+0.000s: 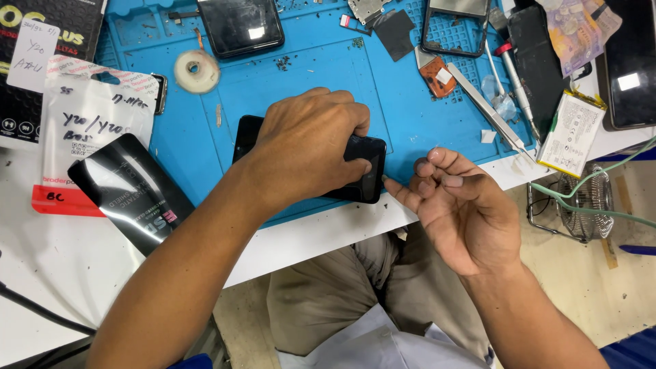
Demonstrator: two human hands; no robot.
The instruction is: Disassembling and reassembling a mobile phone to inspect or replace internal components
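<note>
A black smartphone lies flat on the blue work mat near the table's front edge. My left hand covers most of it and grips it from above, thumb on its right end. My right hand hovers palm-up just right of the phone, over the table edge. Its fingers are curled and its forefinger tip nearly touches the phone's right corner. I see nothing held in it.
Tweezers, a screwdriver, a battery, a tape roll, another dark phone and phone parts lie on the mat's far side. Left of the mat are a black pouch and white packets. A small fan sits at right.
</note>
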